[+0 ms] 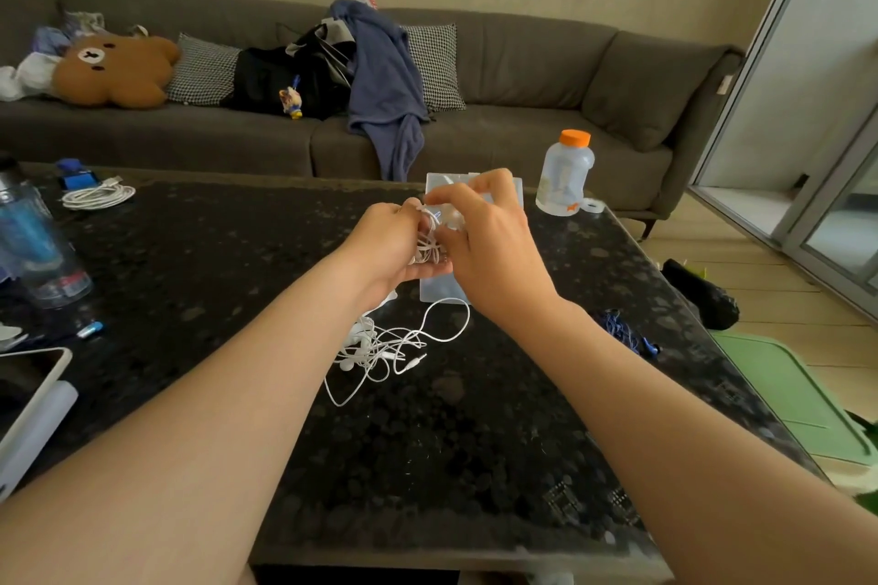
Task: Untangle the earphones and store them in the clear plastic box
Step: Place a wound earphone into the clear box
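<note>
My left hand point(387, 247) cups a small coiled bundle of white earphones point(429, 242) above the dark table. My right hand point(489, 238) pinches the bundle's cord from the right with curled fingers. Both hands hover over the clear plastic box point(439, 292), which lies open on the table and is mostly hidden behind them; its lid edge point(439, 181) shows beyond the fingers. A second tangle of white earphones point(385, 347) lies loose on the table just in front of the box, its jack plug pointing right.
A plastic bottle with an orange cap point(565, 173) stands at the far right of the table. A coiled white cable point(97, 195) and a blue-tinted bottle point(33, 238) sit at the left, a tablet point(28, 390) at the near left. Blue earphones point(627, 333) lie near the right edge.
</note>
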The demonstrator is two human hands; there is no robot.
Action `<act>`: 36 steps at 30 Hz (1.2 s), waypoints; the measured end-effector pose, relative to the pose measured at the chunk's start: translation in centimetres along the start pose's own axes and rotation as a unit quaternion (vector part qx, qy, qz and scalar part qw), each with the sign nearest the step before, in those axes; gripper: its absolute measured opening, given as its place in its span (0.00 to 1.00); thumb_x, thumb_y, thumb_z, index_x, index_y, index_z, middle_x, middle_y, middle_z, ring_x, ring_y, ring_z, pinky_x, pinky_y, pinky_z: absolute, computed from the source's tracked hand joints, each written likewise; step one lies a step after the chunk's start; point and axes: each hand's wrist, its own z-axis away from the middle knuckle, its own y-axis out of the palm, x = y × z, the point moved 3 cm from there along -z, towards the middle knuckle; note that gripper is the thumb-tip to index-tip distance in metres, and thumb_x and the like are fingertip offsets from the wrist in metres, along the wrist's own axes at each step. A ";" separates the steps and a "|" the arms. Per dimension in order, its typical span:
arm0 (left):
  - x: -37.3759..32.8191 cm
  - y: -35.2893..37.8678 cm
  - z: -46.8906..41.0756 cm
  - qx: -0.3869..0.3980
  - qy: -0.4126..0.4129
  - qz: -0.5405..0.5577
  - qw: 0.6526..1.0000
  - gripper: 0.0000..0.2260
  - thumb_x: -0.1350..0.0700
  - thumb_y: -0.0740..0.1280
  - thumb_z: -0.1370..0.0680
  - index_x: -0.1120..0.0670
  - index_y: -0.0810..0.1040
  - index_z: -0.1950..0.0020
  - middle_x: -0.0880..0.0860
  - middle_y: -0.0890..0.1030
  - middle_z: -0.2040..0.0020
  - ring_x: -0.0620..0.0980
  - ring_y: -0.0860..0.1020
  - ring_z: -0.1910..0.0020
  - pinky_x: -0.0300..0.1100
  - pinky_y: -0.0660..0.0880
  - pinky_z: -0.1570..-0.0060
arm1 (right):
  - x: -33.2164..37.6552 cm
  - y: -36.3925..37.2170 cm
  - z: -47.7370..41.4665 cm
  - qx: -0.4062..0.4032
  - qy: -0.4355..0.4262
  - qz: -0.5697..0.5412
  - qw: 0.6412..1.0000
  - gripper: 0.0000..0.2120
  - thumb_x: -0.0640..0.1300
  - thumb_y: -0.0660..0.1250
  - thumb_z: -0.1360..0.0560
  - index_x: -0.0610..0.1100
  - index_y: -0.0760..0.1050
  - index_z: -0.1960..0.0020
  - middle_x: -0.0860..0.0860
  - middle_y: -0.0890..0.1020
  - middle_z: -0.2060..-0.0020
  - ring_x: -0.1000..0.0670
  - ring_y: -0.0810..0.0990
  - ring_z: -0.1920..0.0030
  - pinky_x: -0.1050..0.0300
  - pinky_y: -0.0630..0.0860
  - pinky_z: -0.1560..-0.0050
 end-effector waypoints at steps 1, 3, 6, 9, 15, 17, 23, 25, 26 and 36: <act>-0.1 0.0 0.0 -0.001 0.003 0.005 1.000 0.18 0.53 0.55 0.10 0.65 0.78 0.40 0.63 0.84 0.43 0.59 0.86 0.46 0.50 0.85 0.59 | 0.0 0.0 0.0 0.003 0.005 0.002 1.000 0.17 0.35 0.72 0.20 0.46 0.79 0.33 0.43 0.72 0.37 0.43 0.81 0.46 0.49 0.81 0.43; -0.1 -0.1 0.1 -0.003 0.007 0.004 1.000 0.17 0.53 0.54 0.10 0.63 0.78 0.41 0.61 0.83 0.47 0.57 0.86 0.48 0.50 0.85 0.59 | 0.0 0.0 -0.1 0.019 0.025 0.006 0.999 0.16 0.38 0.71 0.19 0.45 0.78 0.32 0.44 0.74 0.36 0.43 0.80 0.43 0.49 0.79 0.41; -0.3 -0.2 0.1 -0.005 0.014 -0.017 1.000 0.16 0.52 0.55 0.10 0.62 0.77 0.38 0.60 0.84 0.49 0.54 0.86 0.52 0.48 0.85 0.59 | 0.2 0.1 -0.1 0.033 0.029 0.013 0.999 0.16 0.42 0.70 0.18 0.44 0.77 0.31 0.44 0.78 0.37 0.43 0.81 0.42 0.46 0.80 0.41; -0.3 -0.3 -0.1 -0.011 0.025 -0.024 0.999 0.17 0.52 0.55 0.10 0.63 0.76 0.37 0.62 0.84 0.48 0.54 0.88 0.54 0.47 0.85 0.60 | 0.0 -0.1 -0.1 0.015 0.036 0.035 0.999 0.16 0.45 0.68 0.16 0.44 0.75 0.30 0.45 0.79 0.37 0.43 0.82 0.44 0.50 0.78 0.46; -0.2 -0.4 -0.1 0.001 0.041 -0.044 0.998 0.16 0.52 0.57 0.10 0.63 0.77 0.43 0.63 0.85 0.45 0.54 0.88 0.54 0.46 0.84 0.60 | 0.5 -0.5 0.1 -0.060 0.021 0.043 0.997 0.15 0.47 0.66 0.15 0.43 0.74 0.31 0.45 0.80 0.38 0.45 0.82 0.49 0.52 0.77 0.54; -0.2 -0.4 -0.1 0.008 0.050 -0.052 0.997 0.16 0.53 0.56 0.10 0.61 0.78 0.46 0.62 0.85 0.47 0.53 0.88 0.54 0.45 0.84 0.60 | 0.4 -0.5 0.0 -0.080 0.020 0.042 0.996 0.14 0.46 0.67 0.16 0.43 0.74 0.33 0.45 0.80 0.40 0.45 0.82 0.51 0.52 0.77 0.56; -0.2 -0.4 -0.5 0.002 0.051 -0.068 0.996 0.18 0.51 0.55 0.10 0.62 0.80 0.40 0.60 0.85 0.47 0.54 0.86 0.49 0.49 0.85 0.57 | 0.6 0.4 0.3 -0.011 -0.068 0.098 0.993 0.11 0.36 0.73 0.21 0.37 0.80 0.39 0.40 0.81 0.48 0.38 0.82 0.55 0.42 0.83 0.57; -0.3 -0.4 -0.5 0.003 0.055 -0.081 0.995 0.19 0.51 0.54 0.10 0.62 0.79 0.41 0.60 0.84 0.48 0.53 0.85 0.50 0.48 0.85 0.59 | 0.2 0.7 0.1 0.015 -0.065 0.090 0.994 0.11 0.36 0.71 0.20 0.38 0.80 0.38 0.41 0.80 0.48 0.38 0.82 0.54 0.39 0.82 0.54; -0.4 -0.4 -0.3 0.005 0.058 -0.088 0.994 0.18 0.52 0.54 0.10 0.61 0.79 0.43 0.59 0.83 0.49 0.52 0.85 0.52 0.47 0.85 0.61 | 0.1 0.8 0.0 0.024 -0.065 0.081 0.994 0.11 0.37 0.71 0.20 0.39 0.81 0.38 0.41 0.80 0.47 0.39 0.81 0.53 0.39 0.82 0.52; -0.6 -0.2 0.0 -0.009 0.053 -0.131 0.990 0.09 0.53 0.54 0.11 0.55 0.70 0.43 0.59 0.80 0.45 0.52 0.82 0.49 0.48 0.83 0.61 | -0.3 1.0 0.3 0.098 -0.019 0.024 0.995 0.12 0.38 0.65 0.18 0.45 0.83 0.39 0.45 0.71 0.41 0.48 0.72 0.37 0.55 0.76 0.42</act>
